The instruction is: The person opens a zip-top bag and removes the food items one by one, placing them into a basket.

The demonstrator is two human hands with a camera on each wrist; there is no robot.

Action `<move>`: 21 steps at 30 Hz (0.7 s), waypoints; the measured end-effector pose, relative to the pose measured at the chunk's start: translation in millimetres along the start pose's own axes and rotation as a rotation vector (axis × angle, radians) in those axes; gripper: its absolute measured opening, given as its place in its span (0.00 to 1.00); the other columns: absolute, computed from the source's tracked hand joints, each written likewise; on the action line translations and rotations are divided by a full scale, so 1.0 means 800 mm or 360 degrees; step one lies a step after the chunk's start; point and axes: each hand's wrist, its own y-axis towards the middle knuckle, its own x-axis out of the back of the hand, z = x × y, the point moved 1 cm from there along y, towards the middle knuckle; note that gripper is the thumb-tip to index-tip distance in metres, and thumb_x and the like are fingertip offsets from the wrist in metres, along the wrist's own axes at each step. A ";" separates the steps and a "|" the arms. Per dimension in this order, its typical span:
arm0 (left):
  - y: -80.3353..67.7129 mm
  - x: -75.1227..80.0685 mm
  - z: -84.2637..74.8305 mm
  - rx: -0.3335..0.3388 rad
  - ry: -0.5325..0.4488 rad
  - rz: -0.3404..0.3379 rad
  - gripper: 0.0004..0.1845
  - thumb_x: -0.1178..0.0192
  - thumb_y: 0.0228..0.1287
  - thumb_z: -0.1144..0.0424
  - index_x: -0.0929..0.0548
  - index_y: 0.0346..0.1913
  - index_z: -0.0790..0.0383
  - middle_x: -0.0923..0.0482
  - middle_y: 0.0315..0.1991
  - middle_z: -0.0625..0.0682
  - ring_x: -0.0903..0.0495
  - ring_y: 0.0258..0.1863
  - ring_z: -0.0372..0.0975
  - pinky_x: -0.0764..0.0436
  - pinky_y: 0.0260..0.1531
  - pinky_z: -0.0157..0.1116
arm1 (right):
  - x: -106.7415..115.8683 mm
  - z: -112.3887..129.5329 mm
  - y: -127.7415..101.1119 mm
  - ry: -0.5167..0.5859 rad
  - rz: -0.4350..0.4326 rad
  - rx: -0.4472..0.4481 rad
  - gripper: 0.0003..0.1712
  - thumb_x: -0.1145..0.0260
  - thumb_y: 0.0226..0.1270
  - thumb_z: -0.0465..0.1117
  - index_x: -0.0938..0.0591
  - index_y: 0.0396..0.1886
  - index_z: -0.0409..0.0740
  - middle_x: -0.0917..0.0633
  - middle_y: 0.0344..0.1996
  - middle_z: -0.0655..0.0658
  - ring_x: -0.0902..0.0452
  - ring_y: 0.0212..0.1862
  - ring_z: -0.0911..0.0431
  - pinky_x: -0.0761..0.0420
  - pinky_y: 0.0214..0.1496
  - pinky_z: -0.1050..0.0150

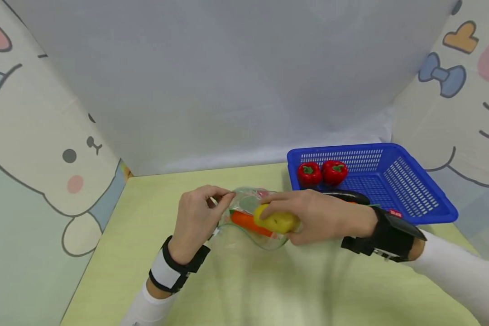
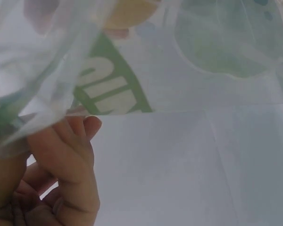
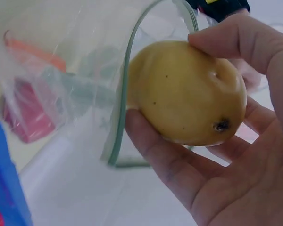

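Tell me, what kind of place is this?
Probably a staged tabletop set, not a real kitchen: cartoon bunny panels wall in a pale green table, with a blue basket of red peppers.

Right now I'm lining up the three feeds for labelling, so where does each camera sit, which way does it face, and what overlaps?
Head: worn on the head, looking forward and down at the pale green table; both hands and white sleeves show.
Left wrist: under the left hand, looking up into the clear plastic zip bag; fingers show.
Right wrist: beside the right hand, facing the yellow potato at the bag's mouth.
All three share the bag.
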 end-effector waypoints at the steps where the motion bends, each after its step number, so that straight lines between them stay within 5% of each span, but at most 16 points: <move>1: 0.000 0.000 0.000 -0.0002 0.0003 0.0000 0.04 0.25 0.63 0.66 0.07 0.35 0.64 0.11 0.27 0.53 0.20 0.19 0.37 0.20 0.24 0.28 | 0.005 -0.004 -0.006 0.0029 -0.0005 -0.0042 0.34 0.24 0.58 0.36 0.18 0.65 0.62 0.22 0.74 0.46 0.16 0.60 0.50 0.12 0.55 0.60; 4: 0.000 0.001 -0.001 -0.0013 0.0008 -0.0003 0.04 0.25 0.64 0.66 0.07 0.35 0.64 0.10 0.27 0.53 0.19 0.19 0.37 0.20 0.24 0.28 | 0.019 -0.017 -0.021 0.0086 -0.0048 -0.0121 0.35 0.24 0.57 0.36 0.19 0.65 0.64 0.22 0.74 0.48 0.17 0.62 0.51 0.14 0.55 0.62; 11: 0.000 0.001 0.000 -0.0003 0.0011 -0.0011 0.04 0.25 0.63 0.65 0.07 0.35 0.64 0.11 0.27 0.53 0.20 0.19 0.37 0.21 0.23 0.28 | 0.045 -0.048 -0.056 -0.0001 -0.0122 -0.0337 0.36 0.21 0.53 0.34 0.20 0.61 0.64 0.15 0.60 0.55 0.21 0.45 0.59 0.17 0.42 0.67; 21: 0.001 0.002 -0.002 -0.0001 0.0010 -0.0012 0.04 0.25 0.63 0.66 0.07 0.35 0.64 0.11 0.27 0.54 0.20 0.19 0.37 0.21 0.23 0.28 | 0.031 -0.120 -0.064 0.0024 0.0091 -0.0587 0.30 0.20 0.52 0.33 0.17 0.57 0.54 0.15 0.46 0.50 0.24 0.42 0.56 0.18 0.43 0.62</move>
